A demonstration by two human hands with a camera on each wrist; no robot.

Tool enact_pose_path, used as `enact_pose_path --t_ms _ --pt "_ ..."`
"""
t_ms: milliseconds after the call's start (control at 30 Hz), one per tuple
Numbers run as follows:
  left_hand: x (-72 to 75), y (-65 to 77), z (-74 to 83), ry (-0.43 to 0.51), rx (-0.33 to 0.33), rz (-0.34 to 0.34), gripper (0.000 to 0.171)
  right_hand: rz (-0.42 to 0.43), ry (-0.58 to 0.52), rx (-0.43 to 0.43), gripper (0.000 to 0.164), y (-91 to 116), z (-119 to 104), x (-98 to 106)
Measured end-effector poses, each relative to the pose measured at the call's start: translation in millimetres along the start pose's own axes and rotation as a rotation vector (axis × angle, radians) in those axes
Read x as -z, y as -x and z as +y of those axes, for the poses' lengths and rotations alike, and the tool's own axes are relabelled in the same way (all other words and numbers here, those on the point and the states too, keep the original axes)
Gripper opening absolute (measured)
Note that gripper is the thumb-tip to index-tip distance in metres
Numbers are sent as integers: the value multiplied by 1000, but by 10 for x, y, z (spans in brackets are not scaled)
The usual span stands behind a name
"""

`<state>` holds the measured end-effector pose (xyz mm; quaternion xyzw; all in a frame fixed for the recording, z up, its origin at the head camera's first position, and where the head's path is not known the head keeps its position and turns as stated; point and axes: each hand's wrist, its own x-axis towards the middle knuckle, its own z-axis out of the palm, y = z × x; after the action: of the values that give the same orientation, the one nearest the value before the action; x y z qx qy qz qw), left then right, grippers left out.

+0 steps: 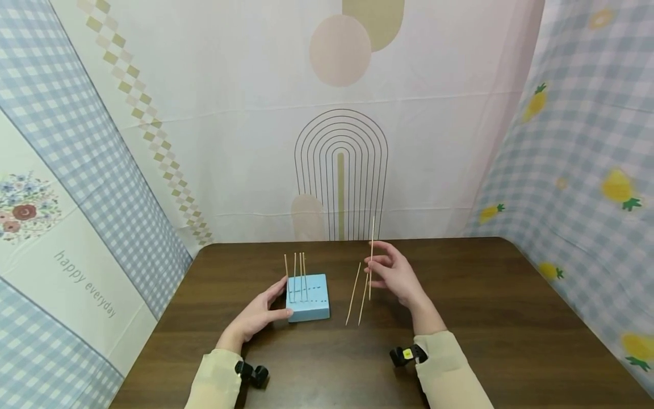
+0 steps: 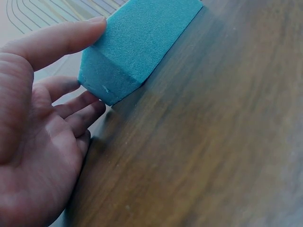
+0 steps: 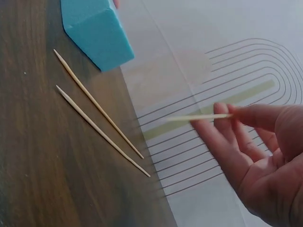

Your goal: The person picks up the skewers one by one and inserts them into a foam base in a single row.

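Note:
A light blue foam block (image 1: 309, 312) with rows of small holes in its top sits on the table. Several thin bamboo skewers (image 1: 294, 272) stand upright in its left part. My left hand (image 1: 258, 312) holds the block at its left side, thumb at the front corner and fingers along the side and back; the left wrist view shows the block's end (image 2: 113, 71) between them. To the right of the block, my right hand (image 1: 401, 278) pinches one bamboo skewer (image 1: 372, 233) between thumb and fingertips, nearly upright in the head view.
Two loose bamboo skewers (image 3: 94, 125) lie side by side on the dark wooden table (image 1: 485, 318), between the block and my right hand. A patterned cloth (image 1: 245, 170) hangs behind the table, with checked cloths (image 1: 572, 142) at both sides.

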<state>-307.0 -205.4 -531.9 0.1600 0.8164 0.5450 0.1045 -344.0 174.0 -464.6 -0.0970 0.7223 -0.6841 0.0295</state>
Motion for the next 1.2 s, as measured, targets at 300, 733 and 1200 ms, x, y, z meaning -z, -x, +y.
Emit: enact_pose_path --t_ms 300,733,1200 --pt "2 4 -11 0 -11 -1 95 1 -43 27 61 -4 -34 -136" --pt "-13 21 -27 1 -5 -1 95 -11 -105 47 46 39 -47 -297" --pt "0 5 10 20 -11 -4 94 -39 -91 78 32 87 -33 -735"
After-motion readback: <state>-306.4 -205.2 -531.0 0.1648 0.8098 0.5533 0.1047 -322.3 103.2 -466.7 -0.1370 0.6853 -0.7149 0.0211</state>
